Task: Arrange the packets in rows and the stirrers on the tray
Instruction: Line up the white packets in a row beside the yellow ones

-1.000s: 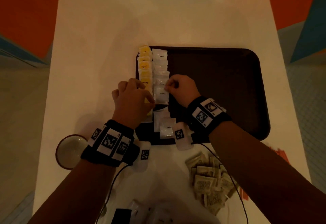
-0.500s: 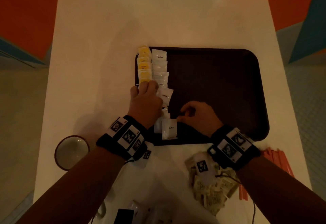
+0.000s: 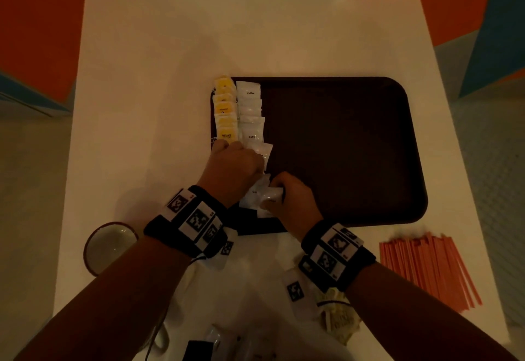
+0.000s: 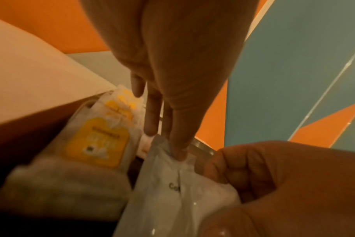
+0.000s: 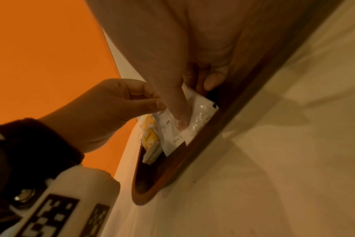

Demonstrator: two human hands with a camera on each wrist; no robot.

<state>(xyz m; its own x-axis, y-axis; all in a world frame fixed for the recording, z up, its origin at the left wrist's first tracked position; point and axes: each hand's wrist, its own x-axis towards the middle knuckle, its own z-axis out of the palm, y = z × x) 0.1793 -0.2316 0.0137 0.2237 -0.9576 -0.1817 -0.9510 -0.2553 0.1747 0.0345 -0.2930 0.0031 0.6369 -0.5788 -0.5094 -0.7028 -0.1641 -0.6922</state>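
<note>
A dark brown tray [image 3: 341, 147] lies on the white table. Along its left edge runs a row of yellow packets [image 3: 225, 113], with a row of white coffee packets [image 3: 250, 110] beside it. My left hand [image 3: 241, 161] is at the near end of these rows and pinches the top edge of a white coffee packet [image 4: 172, 184] between thumb and fingers. My right hand [image 3: 279, 195] curls around the loose white packets [image 3: 260, 198] at the tray's near left, with one finger pressing on them [image 5: 201, 115]. Orange stirrers [image 3: 426, 269] lie on the table, right of the tray's near edge.
A round cup [image 3: 109, 247] stands on the table left of my left wrist. A heap of beige packets [image 3: 341, 321] lies under my right wrist. Orange and teal walls surround the table.
My right hand drew back from the white row, then moved left onto the loose white packets and gripped them. My left hand shifted to the near end of the rows.
</note>
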